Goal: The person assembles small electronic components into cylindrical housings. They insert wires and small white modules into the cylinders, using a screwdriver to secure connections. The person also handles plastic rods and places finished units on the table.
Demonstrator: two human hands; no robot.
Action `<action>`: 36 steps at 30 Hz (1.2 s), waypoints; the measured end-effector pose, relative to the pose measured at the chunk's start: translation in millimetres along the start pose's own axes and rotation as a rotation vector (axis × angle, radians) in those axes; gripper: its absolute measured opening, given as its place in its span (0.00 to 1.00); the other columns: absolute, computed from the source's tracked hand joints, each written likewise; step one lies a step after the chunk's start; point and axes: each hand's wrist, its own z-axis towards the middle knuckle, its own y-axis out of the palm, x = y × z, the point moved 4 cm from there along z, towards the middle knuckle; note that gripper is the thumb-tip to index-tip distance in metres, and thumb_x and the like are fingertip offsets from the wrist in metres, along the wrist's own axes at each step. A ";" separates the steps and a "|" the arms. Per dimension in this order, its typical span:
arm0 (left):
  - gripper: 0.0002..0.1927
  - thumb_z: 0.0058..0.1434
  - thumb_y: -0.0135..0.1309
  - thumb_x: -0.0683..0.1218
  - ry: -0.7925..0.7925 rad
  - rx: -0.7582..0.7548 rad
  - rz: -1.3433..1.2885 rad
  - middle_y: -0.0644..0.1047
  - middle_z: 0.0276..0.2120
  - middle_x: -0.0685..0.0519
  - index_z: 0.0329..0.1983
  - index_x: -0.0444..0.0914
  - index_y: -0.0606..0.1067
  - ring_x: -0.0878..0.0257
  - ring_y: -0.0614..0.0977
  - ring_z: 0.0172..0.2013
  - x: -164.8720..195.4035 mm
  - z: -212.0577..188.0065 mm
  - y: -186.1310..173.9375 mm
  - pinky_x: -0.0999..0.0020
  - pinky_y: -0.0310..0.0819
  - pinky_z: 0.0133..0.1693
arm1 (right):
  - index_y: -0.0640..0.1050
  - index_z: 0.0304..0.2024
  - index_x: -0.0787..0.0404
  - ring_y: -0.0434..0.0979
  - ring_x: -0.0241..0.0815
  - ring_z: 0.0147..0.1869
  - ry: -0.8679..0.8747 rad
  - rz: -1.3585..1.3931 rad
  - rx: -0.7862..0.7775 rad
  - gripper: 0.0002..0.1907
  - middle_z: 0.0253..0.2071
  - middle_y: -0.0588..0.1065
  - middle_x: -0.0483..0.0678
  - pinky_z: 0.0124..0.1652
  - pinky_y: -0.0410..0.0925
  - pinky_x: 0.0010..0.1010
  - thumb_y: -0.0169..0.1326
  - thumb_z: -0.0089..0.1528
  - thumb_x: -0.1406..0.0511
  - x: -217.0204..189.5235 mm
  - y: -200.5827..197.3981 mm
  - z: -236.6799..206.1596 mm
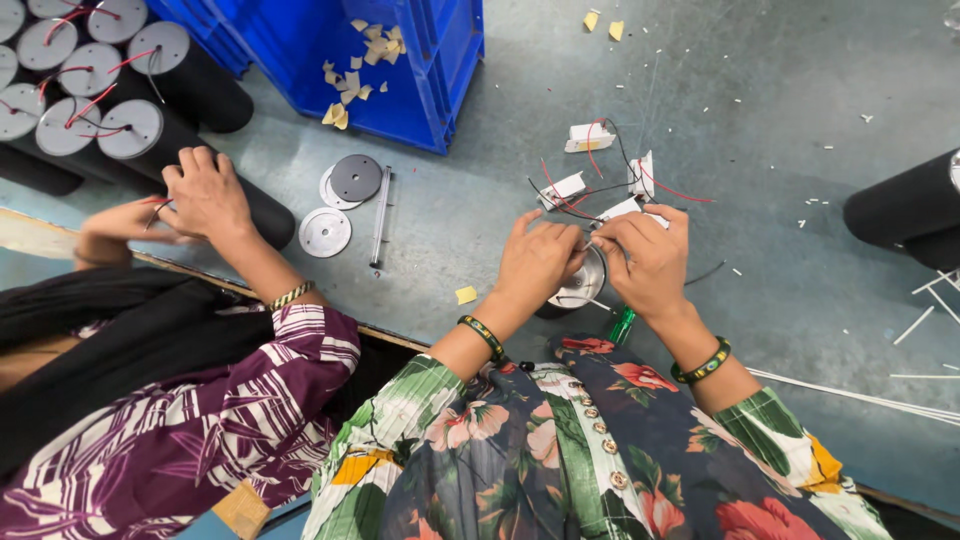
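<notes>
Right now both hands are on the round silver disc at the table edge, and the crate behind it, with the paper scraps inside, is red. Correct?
Not quite: the crate is blue, not red, as the head view shows. The rest stands: the left hand and right hand are on the round silver disc, and paper scraps lie inside the crate.

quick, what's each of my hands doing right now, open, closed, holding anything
Left hand: fingers closed on the round metal disc.
Right hand: fingers pinched at the wires above that disc.
</notes>
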 end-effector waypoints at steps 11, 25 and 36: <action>0.12 0.54 0.64 0.52 0.100 0.055 -0.097 0.80 0.36 0.58 0.39 0.45 0.77 0.61 0.80 0.45 5.6 11.4 -2.9 0.48 0.58 0.60 | 0.79 0.35 0.57 0.78 0.39 0.44 -0.012 0.109 -0.068 0.03 0.36 0.79 0.40 0.60 0.60 0.40 0.61 0.64 0.66 31.3 -12.4 6.8; 0.06 0.50 0.64 0.45 -0.016 0.036 -0.055 0.81 0.32 0.58 0.31 0.46 0.80 0.64 0.81 0.47 -29.1 0.7 6.6 0.46 0.52 0.65 | 0.79 0.35 0.56 0.77 0.40 0.44 0.012 0.029 -0.016 0.04 0.36 0.78 0.41 0.61 0.60 0.40 0.62 0.64 0.67 1.5 13.0 20.7; 0.08 0.55 0.62 0.47 0.011 -0.202 -0.162 0.82 0.40 0.54 0.38 0.47 0.83 0.62 0.80 0.50 -75.1 -5.4 -10.0 0.40 0.46 0.67 | 0.80 0.40 0.59 0.76 0.45 0.49 0.242 0.093 0.205 0.03 0.40 0.78 0.46 0.55 0.63 0.34 0.60 0.69 0.67 -16.8 19.5 32.2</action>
